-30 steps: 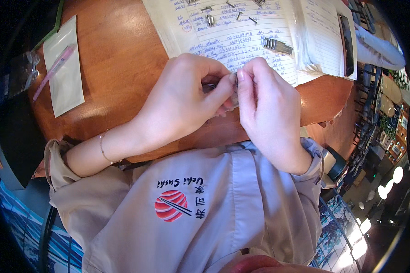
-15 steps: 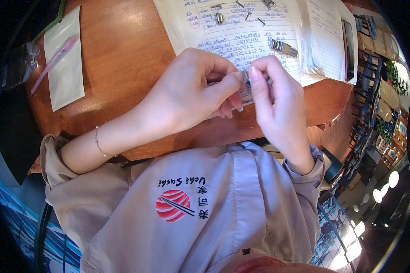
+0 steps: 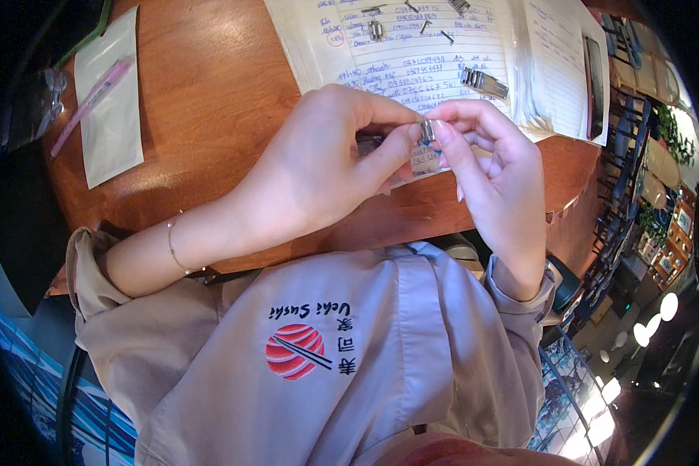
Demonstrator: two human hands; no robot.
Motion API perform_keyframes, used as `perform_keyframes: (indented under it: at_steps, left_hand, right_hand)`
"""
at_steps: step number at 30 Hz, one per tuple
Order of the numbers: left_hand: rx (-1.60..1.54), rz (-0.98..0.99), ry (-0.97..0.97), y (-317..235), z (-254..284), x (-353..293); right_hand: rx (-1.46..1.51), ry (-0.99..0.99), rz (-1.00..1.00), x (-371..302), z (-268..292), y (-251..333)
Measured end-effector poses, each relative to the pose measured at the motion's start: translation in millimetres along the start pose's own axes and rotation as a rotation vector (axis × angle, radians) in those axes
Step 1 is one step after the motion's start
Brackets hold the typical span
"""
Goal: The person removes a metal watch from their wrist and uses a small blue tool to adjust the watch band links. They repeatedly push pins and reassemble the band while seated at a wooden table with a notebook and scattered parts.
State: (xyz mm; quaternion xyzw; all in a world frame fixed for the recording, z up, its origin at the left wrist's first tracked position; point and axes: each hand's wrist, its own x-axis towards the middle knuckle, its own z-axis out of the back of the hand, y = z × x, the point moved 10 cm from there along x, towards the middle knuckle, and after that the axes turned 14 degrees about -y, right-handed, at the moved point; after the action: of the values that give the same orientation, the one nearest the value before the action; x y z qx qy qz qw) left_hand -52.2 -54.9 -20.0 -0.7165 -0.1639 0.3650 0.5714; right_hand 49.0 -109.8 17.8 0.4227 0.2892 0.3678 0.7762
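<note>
**Small metal piece [image 3: 427,130] pinched between both hands near the table's edge**

The wooden table [image 3: 202,116] curves across in front of the person, its near edge passing just beneath the left hand [image 3: 326,159] and the left wrist. Toward the left, a stretch of wood separates that hand from a white sheet [image 3: 116,147] with a pink pen [image 3: 91,106] lying across it. Ahead, the open notebook [image 3: 435,58] limits the room, bearing a silver linked band [image 3: 485,82] and loose metal bits [image 3: 376,30].

The small metal piece sits between the fingertips, above the notebook's near side: left thumb and forefinger grip one end, while the right hand [image 3: 493,159] pinches the other, its remaining fingers loosely curled.
</note>
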Motion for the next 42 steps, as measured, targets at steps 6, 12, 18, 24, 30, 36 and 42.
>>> perform_keyframes:
  at_steps: [6, 12, 18, 24, 30, 36, 42]
  left_hand:
    - [0.139, -0.216, -0.094, -13.7, 4.7, -1.1]
    - [0.084, -0.106, -0.075, -7.3, 4.8, -1.5]
    - [0.063, -0.114, -0.078, -5.1, 4.0, -0.1]
    - [0.096, -0.166, -0.112, -3.4, 8.1, -1.1]
    - [-0.107, 0.079, -0.031, 7.6, 2.0, -3.6]
    - [-0.134, 0.104, -0.028, 7.6, 2.1, -2.8]
    - [0.34, -0.332, -0.111, -22.3, 7.8, -6.7]
  right_hand:
    - [0.013, -0.022, -0.106, -4.3, 0.8, 0.6]
    - [0.08, -0.019, -0.094, -1.9, -2.4, -5.1]
    - [-0.126, -0.113, 0.046, -5.2, -0.1, 4.2]
    - [-0.498, -0.26, 0.365, -21.8, -13.5, 34.9]
    - [-0.493, -0.338, 0.458, -29.2, -14.4, 36.9]
    - [-0.205, -0.253, 0.092, -12.9, -3.8, 9.3]
    - [-0.044, -0.156, -0.004, -3.9, -2.3, 7.8]
